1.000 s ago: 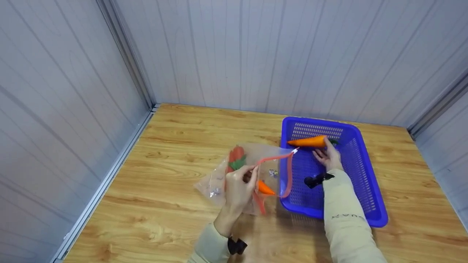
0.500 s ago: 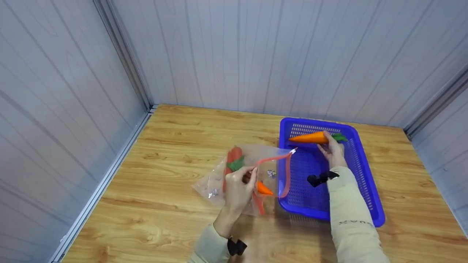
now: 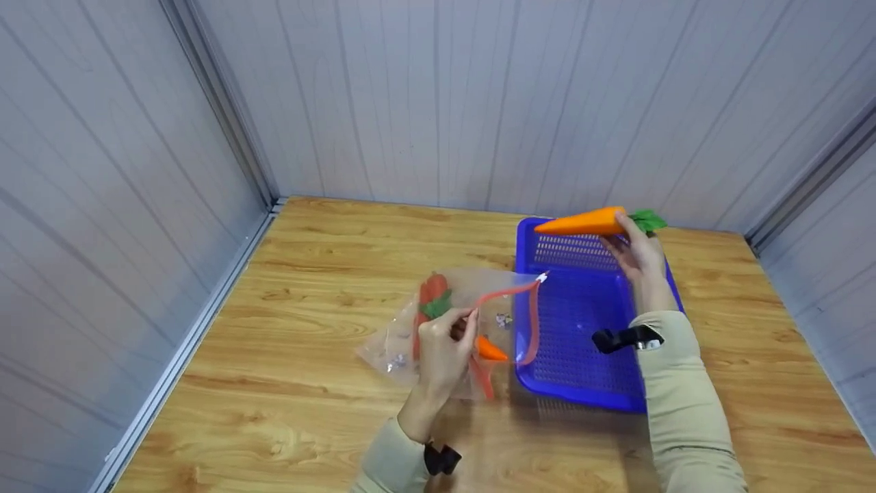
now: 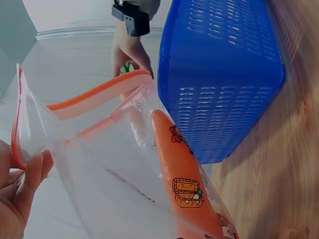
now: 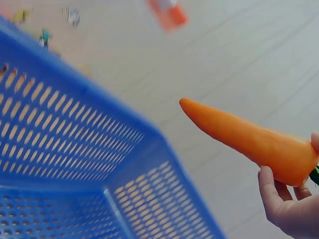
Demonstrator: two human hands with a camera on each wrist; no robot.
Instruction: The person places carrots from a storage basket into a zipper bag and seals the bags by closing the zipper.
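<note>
My right hand [image 3: 640, 253] grips an orange carrot [image 3: 582, 222] near its leafy green top, above the back rim of the blue basket [image 3: 582, 400]. In the right wrist view the thumb and fingers pinch the thick end of the carrot [image 5: 244, 137], its tip pointing away from the hand. My left hand [image 3: 445, 346] pinches the red-edged mouth of a clear zip bag [image 3: 493, 281], which stands open toward the basket. Inside the bag lie carrots [image 3: 436, 291]; one orange tip [image 3: 491, 349] shows beside the left hand. The left wrist view shows a carrot [image 4: 179, 169] through the printed plastic.
The basket sits right of the bag on a wooden table [image 3: 308, 287], and the bag's mouth overlaps its left rim. Pale panel walls [image 3: 424, 103] stand behind and at both sides. Each wrist carries a black camera mount [image 3: 626, 339].
My right hand has lifted the carrot up out of the basket, raising it to the back rim and slightly right. My left hand keeps its hold on the bag, nearly still.
</note>
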